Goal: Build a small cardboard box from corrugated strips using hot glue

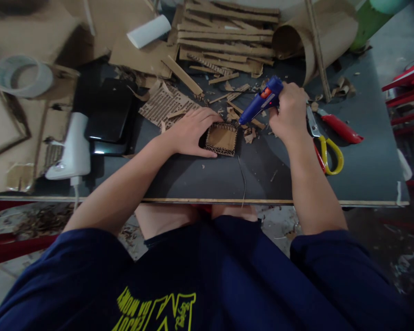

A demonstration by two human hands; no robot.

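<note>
My left hand (pixel 189 133) rests on the dark tabletop (pixel 200 177) and holds the left side of a small square cardboard tray (pixel 221 138) with corrugated walls. A blue glue gun (pixel 260 101) with an orange trigger is gripped in my right hand (pixel 288 112). Its nozzle points down at the tray's upper right corner, touching or nearly touching it. A thin cord (pixel 243 174) runs from near the tray toward the table's front edge.
Scissors with red and yellow handles (pixel 326 140) lie just right of my right hand. Cardboard strips (pixel 227 37), scraps and a rolled cardboard sheet (pixel 313 37) fill the back. A tape roll (pixel 22 76), a dark device (pixel 106 115) and a white charger (pixel 72 149) sit at left.
</note>
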